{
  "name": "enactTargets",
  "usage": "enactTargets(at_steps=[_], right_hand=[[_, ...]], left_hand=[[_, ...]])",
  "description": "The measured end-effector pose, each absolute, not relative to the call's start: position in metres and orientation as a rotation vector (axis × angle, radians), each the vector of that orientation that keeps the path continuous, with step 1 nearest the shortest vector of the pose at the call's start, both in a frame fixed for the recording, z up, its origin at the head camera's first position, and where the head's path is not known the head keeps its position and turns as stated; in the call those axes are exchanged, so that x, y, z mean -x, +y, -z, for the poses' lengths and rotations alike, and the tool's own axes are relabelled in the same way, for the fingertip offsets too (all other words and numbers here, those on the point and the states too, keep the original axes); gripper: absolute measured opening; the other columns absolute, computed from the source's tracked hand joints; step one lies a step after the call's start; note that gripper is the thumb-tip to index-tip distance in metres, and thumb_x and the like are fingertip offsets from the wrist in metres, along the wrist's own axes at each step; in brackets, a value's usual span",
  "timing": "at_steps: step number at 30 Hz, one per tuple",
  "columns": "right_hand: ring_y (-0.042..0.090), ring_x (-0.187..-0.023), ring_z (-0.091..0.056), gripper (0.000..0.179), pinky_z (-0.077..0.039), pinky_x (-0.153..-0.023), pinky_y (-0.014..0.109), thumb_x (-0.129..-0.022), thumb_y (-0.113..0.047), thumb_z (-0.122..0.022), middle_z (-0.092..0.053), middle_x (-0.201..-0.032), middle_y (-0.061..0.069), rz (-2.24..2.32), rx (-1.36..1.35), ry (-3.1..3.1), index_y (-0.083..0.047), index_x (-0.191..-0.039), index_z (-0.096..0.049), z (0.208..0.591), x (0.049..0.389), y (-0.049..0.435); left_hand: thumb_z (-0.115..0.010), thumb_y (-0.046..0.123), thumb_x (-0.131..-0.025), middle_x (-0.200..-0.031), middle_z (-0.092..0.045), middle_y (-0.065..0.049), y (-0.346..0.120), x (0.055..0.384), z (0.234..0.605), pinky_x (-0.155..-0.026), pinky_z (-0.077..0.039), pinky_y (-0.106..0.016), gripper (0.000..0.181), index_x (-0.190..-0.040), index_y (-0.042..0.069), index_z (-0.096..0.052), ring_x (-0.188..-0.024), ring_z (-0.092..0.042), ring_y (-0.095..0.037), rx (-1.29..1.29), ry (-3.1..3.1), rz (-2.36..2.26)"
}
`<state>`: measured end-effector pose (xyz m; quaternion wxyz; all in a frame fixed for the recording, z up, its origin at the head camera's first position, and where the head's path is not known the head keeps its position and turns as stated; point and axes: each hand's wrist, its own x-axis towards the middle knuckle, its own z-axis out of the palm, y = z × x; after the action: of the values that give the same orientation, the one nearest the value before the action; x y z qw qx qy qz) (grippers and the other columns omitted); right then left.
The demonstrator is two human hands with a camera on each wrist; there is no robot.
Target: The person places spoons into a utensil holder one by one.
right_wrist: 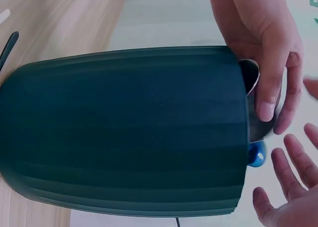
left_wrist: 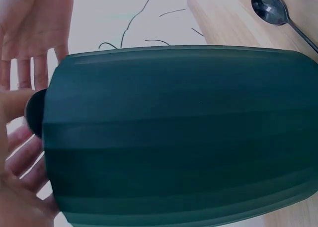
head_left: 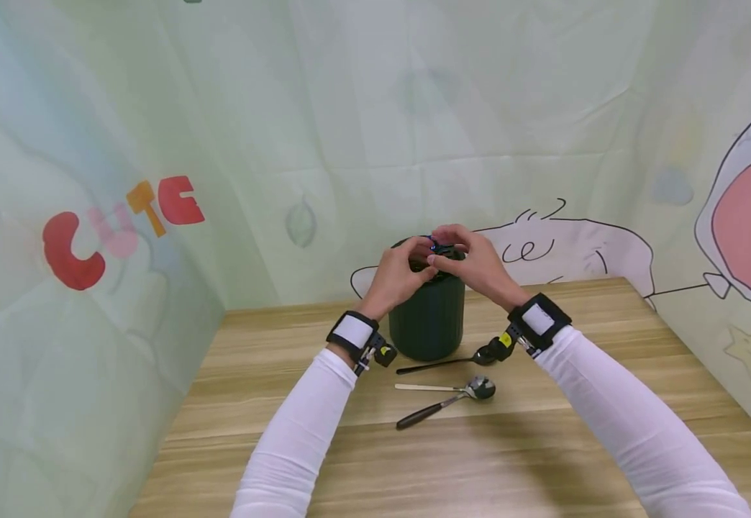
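A tall dark green ribbed container (head_left: 426, 324) stands upright between both hands. Over its opening, at the left side, my left hand (head_left: 396, 282) has its thumb and fingers around a dark spoon head (right_wrist: 262, 126), pinching it at the rim. A second spoon bowl (right_wrist: 250, 74) and a shiny blue spoon head (right_wrist: 257, 154) also stick out of the opening. My right hand (head_left: 475, 262) hovers at the right of the opening, its fingers spread and apart from the spoon heads in the right wrist view. The spoons' lower parts are hidden inside the container.
On the wooden table (head_left: 298, 460) in front of the container lie a black spoon (head_left: 443, 363), a spoon with a cream handle (head_left: 427, 388) and one with a black handle (head_left: 422, 415). A printed cloth backdrop (head_left: 362, 129) stands behind and along the sides.
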<state>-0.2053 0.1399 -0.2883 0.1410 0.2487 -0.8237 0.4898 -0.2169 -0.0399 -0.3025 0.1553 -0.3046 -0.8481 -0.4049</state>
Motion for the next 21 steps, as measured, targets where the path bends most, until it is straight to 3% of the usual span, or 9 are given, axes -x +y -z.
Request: enactTargets(at_steps=[4,9,13,21], right_hand=[[0.026,-0.115,-0.044,0.052,-0.03,-0.1,0.054,-0.081,-0.029,-0.07,-0.053,-0.123,0.008,-1.435,-0.814,-2.366,-0.014,-0.127,-0.049,0.282,0.199,0.14],[0.035,-0.116,-0.042,0.052,-0.03,-0.099,0.057,-0.082,-0.017,-0.069,-0.05,-0.125,0.018,-1.418,-0.859,-2.372,-0.004,-0.128,-0.047,0.266,0.171,0.134],[0.034,-0.119,-0.039,0.056,-0.029,-0.1,0.055,-0.081,-0.013,-0.069,-0.046,-0.129,0.018,-1.375,-0.9,-2.358,-0.002,-0.13,-0.044,0.264,0.154,0.133],[0.018,-0.132,-0.02,0.069,-0.023,-0.101,0.062,-0.082,-0.039,-0.067,-0.024,-0.147,-0.004,-1.172,-0.928,-2.351,-0.029,-0.141,-0.033,0.291,0.151,0.151]], left_hand=[[-0.069,0.027,-0.083,-0.115,-0.06,0.0,-0.044,0.214,0.301,-0.093,-0.041,-0.03,0.045,-0.123,0.014,-0.052,-0.105,-0.051,-0.006,0.91,-2.444,1.142],[-0.067,0.031,-0.084,-0.125,-0.055,-0.003,-0.049,0.206,0.302,-0.097,-0.038,-0.035,0.05,-0.128,0.017,-0.049,-0.114,-0.045,-0.011,0.938,-2.438,1.065],[-0.065,0.037,-0.085,-0.138,-0.042,-0.002,-0.054,0.192,0.301,-0.102,-0.033,-0.042,0.059,-0.136,0.02,-0.041,-0.125,-0.033,-0.013,0.96,-2.408,0.974],[-0.06,0.052,-0.082,-0.152,-0.016,-0.004,-0.067,0.156,0.292,-0.099,-0.026,-0.062,0.078,-0.145,0.025,-0.023,-0.135,-0.014,-0.023,0.998,-2.322,0.757]])
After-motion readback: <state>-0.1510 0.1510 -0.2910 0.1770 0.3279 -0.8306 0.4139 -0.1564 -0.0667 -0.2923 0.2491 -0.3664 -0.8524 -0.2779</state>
